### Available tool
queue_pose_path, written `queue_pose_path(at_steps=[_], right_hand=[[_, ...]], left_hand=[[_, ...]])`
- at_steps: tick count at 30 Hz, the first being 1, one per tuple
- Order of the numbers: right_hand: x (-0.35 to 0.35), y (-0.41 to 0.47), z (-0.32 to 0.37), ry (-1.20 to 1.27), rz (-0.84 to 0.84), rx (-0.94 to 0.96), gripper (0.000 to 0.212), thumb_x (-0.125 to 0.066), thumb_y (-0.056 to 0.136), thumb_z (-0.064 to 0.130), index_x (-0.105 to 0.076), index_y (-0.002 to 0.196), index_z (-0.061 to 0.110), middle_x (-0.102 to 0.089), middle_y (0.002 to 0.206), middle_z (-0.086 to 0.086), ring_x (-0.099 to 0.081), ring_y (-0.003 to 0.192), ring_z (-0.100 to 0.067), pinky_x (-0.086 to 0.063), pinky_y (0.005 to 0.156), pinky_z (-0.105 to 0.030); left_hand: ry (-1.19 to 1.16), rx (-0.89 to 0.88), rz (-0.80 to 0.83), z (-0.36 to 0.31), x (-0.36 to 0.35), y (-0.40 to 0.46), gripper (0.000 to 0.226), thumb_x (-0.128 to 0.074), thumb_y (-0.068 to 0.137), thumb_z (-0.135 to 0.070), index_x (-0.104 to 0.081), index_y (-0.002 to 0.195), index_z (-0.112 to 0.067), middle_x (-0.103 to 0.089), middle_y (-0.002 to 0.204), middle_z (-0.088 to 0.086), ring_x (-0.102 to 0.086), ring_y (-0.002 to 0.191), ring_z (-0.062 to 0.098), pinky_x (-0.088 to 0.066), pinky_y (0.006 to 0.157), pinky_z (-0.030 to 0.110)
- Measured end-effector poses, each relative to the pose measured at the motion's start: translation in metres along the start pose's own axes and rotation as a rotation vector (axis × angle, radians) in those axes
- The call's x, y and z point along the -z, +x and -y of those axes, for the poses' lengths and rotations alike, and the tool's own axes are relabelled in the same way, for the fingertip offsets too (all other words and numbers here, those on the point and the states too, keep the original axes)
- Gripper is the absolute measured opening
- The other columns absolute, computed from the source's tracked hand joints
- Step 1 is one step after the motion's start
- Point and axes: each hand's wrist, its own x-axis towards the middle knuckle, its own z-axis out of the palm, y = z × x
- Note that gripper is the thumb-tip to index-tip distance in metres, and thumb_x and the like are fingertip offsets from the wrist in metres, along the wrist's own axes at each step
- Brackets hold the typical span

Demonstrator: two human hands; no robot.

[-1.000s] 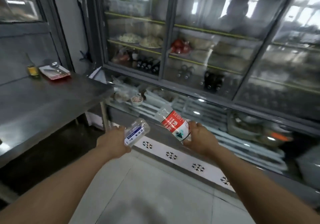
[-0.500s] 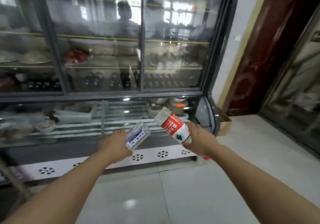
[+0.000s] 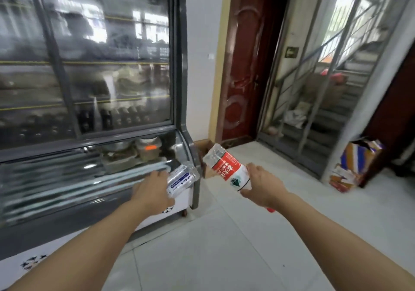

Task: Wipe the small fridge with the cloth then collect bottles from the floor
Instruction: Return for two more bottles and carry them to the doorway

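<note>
A: Log the change. Against the 2 earlier frames the view has swung right: the steel desk is gone from sight, and the fridge's right edge, a red door and a barred gate now show.

B: Hands?

A: Same grips throughout. Left hand curled round the clear bottle, blue-white label, base pointing up-right. Right hand pinching the red bottle near its cap end, base tilted up-left. Both bottles are off the floor, in front of the fridge's lower right corner, close together but not touching.

B: Meaning for the task?

A: My judgement: wiping looks finished, no cloth in sight; 2 bottles collected. The turn suggests a search for more bottles or a drop-off spot. None visible on the bare floor; a torn box stands by the gate.
</note>
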Motion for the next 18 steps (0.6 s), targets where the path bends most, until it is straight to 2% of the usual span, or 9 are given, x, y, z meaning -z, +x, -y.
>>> queue_pose_path(at_steps=[4, 7, 10, 14, 18], right_hand=[[0.012, 0.007, -0.084, -0.061, 0.021, -0.059, 0.06, -0.067, 0.078, 0.041, -0.037, 0.126, 0.022, -0.054, 0.115, -0.002, -0.055, 0.095, -0.018, -0.045, 0.069, -0.03], [0.016, 0.017, -0.136, -0.064, 0.022, -0.117, 0.06, -0.067, 0.078, 0.042, -0.036, 0.126, 0.023, -0.055, 0.114, -0.002, -0.053, 0.088, -0.016, -0.045, 0.065, -0.029], [0.016, 0.033, -0.18, -0.063, 0.024, -0.157, 0.062, -0.067, 0.078, 0.043, -0.036, 0.127, 0.022, -0.055, 0.114, -0.002, -0.056, 0.093, -0.017, -0.051, 0.071, -0.031], [0.014, 0.069, -0.23, -0.065, 0.031, -0.2, 0.064, -0.069, 0.077, 0.044, -0.036, 0.128, 0.023, -0.056, 0.113, -0.003, -0.058, 0.094, -0.018, -0.054, 0.075, -0.033], [0.018, 0.127, -0.279, -0.081, 0.002, -0.231, 0.066, -0.069, 0.077, 0.044, -0.035, 0.13, 0.024, -0.056, 0.115, -0.001, -0.059, 0.096, -0.017, -0.055, 0.073, -0.031]], left_hand=[[0.01, -0.091, 0.036, -0.078, -0.021, 0.027, 0.071, -0.063, 0.074, -0.041, -0.034, 0.136, -0.02, -0.045, 0.132, 0.001, -0.051, 0.116, 0.022, -0.043, 0.087, 0.036], [0.014, -0.126, 0.067, -0.126, -0.032, 0.049, 0.065, -0.062, 0.074, -0.037, -0.039, 0.131, -0.019, -0.047, 0.126, 0.001, -0.052, 0.112, 0.023, -0.044, 0.084, 0.035], [0.026, -0.179, 0.092, -0.162, -0.042, 0.078, 0.062, -0.065, 0.074, -0.039, -0.041, 0.128, -0.019, -0.05, 0.124, 0.003, -0.052, 0.111, 0.023, -0.047, 0.091, 0.039], [0.037, -0.217, 0.1, -0.205, -0.056, 0.134, 0.061, -0.064, 0.073, -0.041, -0.042, 0.126, -0.02, -0.052, 0.117, 0.003, -0.056, 0.102, 0.021, -0.049, 0.084, 0.036], [0.029, -0.256, 0.075, -0.245, -0.07, 0.215, 0.063, -0.064, 0.073, -0.042, -0.039, 0.128, -0.022, -0.054, 0.119, 0.002, -0.058, 0.103, 0.022, -0.048, 0.082, 0.034]])
